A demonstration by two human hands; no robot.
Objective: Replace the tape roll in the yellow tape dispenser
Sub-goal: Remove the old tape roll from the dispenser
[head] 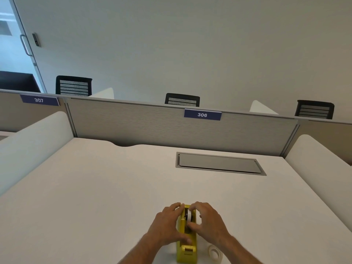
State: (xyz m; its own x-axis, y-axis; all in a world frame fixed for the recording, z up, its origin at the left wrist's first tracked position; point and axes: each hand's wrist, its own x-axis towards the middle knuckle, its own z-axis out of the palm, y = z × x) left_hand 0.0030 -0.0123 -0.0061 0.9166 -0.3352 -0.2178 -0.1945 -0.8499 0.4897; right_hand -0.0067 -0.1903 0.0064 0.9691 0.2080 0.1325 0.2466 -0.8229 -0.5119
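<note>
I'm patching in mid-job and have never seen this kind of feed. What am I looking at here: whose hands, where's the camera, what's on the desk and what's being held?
There is no machine: a person works with two bare hands. The single picture comes from a wide-angle camera on their head, looking forward and down, so the forearms enter from the bottom edge. On the white desk stands a yellow plastic tape dispenser. The left hand steadies its side. The right hand pinches the white tape roll sitting in the dispenser's cradle; whether it is going in or coming out cannot be told. A second, clear tape roll lies flat on the desk to the right. Farther back is a grey recessed cable hatch and a partition labelled 306.
</note>
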